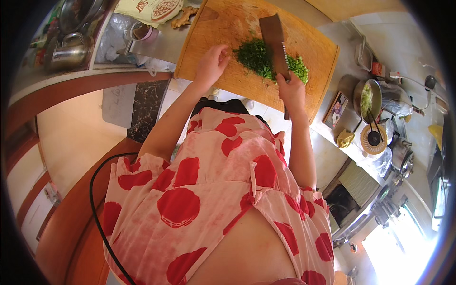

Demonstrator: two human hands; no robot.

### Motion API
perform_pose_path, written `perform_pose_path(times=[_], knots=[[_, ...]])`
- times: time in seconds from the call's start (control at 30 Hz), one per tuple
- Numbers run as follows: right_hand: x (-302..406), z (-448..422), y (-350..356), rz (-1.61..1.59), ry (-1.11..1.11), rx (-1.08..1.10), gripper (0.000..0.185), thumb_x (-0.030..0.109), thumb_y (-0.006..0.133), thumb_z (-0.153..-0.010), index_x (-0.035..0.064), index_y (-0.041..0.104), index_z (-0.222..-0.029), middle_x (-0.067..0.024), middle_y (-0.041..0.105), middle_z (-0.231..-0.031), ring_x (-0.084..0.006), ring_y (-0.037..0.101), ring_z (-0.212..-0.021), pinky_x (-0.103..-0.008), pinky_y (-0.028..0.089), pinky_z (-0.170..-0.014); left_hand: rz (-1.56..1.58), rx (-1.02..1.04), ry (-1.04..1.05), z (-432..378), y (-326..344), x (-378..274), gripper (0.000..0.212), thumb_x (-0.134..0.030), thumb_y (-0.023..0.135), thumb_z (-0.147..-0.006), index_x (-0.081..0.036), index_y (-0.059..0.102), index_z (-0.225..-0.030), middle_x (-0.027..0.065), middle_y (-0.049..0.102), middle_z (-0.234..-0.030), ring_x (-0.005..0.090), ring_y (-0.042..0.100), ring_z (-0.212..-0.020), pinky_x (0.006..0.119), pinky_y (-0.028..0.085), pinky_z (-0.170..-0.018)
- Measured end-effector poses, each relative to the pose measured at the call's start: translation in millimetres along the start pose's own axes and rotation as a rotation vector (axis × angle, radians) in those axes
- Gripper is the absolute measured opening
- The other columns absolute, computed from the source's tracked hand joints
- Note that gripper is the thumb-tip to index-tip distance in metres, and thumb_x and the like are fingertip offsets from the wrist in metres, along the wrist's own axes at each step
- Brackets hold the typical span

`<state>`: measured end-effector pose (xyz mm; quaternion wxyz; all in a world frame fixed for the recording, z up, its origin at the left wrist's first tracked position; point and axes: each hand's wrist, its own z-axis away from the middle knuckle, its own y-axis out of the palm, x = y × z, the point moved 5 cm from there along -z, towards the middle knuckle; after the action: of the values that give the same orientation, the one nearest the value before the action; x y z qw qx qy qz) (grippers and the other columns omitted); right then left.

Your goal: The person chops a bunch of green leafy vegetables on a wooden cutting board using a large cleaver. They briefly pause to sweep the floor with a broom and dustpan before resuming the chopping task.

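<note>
My right hand (293,92) is closed around the handle of a cleaver (274,39). Its broad dark blade lies over chopped green herbs (253,55), which are heaped on a wooden cutting board (217,32). Lighter green chopped pieces (298,68) show on the right side of the blade. To the left of the heap, my left hand (213,65) hovers at or just over the board with its fingers loosely curled and nothing visible in them. Whether it touches the wood cannot be told.
Ginger root (184,17) and a printed bag (151,10) lie beyond the board's left edge. On the right counter are a phone (335,109), a metal bowl with chopped greens (367,98) and a basket (373,139) with a black utensil. Pots (69,51) stand far left.
</note>
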<state>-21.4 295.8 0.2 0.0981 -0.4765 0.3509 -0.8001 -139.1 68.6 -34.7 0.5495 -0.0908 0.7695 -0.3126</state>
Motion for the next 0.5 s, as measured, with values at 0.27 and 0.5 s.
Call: perform_pose_path(times=[0.27, 0.5], knots=[[10, -7, 7, 0.034, -0.038, -0.027, 0.026, 0.029, 0.056, -0.082, 0.0037, 0.059, -0.082, -0.0196, 0.063, -0.073, -0.0398, 0.060, -0.071, -0.0462, 0.046, -0.063, -0.009, -0.100, 0.017, 5, -8, 9, 0.023, -0.011, 0.065, -0.080, -0.005, 0.053, -0.099, 0.0096, 0.058, -0.085, 0.0228, 0.058, -0.068, 0.032, 0.047, -0.059], [-14, -9, -34, 0.213, -0.109, -0.135, 0.029, 0.033, 0.055, -0.084, 0.0041, 0.060, -0.082, -0.0203, 0.063, -0.072, -0.0397, 0.060, -0.071, -0.0478, 0.047, -0.063, -0.295, -0.150, 0.004, 4, -18, 13, 0.036, -0.024, 0.067, -0.081, -0.006, 0.040, -0.066, 0.0113, 0.045, -0.057, 0.0297, 0.044, -0.049, 0.039, 0.034, -0.044]])
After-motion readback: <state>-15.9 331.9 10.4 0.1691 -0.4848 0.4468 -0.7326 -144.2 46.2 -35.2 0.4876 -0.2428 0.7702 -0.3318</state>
